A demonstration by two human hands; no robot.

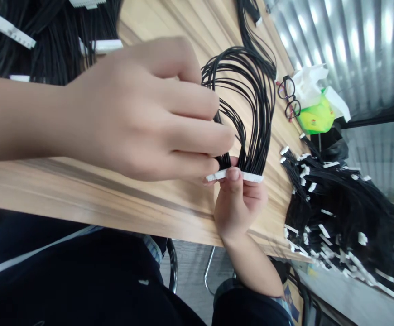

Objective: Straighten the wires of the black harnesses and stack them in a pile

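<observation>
Fingers of the right hand [239, 208] pinch a white connector [253, 177] on looped black wires [264, 117] above the surface [170, 206]. Left hand [139, 113], back upward, curls its fingers at the other end, grip hidden. The green packet's [315, 117] print is illegible.

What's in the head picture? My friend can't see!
A person's right-hand grip pinches a thin white connector with looped black wires; the left-hand grip is close beside it, over a pale wooden table. More black wires with white ends lie heaped nearby.
</observation>
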